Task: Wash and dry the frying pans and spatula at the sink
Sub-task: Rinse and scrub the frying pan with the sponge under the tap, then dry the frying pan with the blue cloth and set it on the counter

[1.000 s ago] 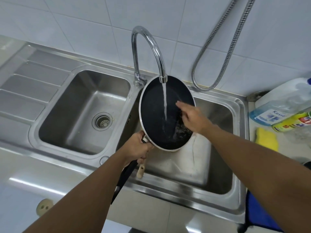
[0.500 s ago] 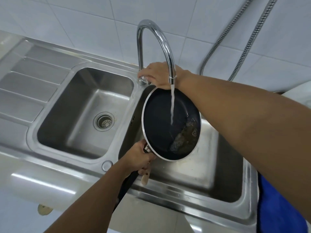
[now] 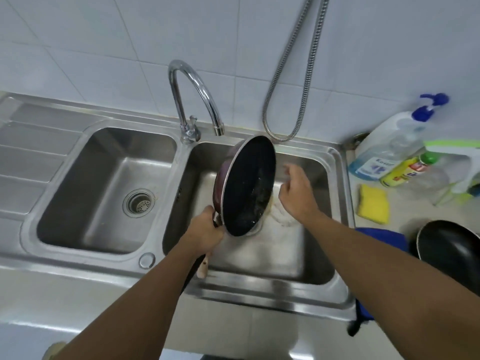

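My left hand (image 3: 205, 233) grips the handle of a frying pan (image 3: 246, 185), black inside and dark red outside, and holds it tilted on edge over the right sink basin (image 3: 298, 255). Water and bits of residue cling to its lower inner side. A wooden handle end (image 3: 202, 267), possibly the spatula, pokes out below my left hand. My right hand (image 3: 296, 193) hovers just right of the pan with loosely curled fingers, blurred and holding nothing. The faucet (image 3: 197, 97) gives no water. A second black pan (image 3: 452, 245) sits on the counter at the right.
The left basin (image 3: 104, 183) with its drain lies beside a ribbed drainboard (image 3: 31, 157). A yellow sponge (image 3: 372, 203), detergent bottles (image 3: 389, 149) and a blue cloth (image 3: 384, 236) crowd the right counter. A metal hose (image 3: 298, 87) hangs on the tiled wall.
The water has stopped running. My right hand left the tap and came down beside the pan. My left hand tipped the pan steeply on edge, spilling its water.
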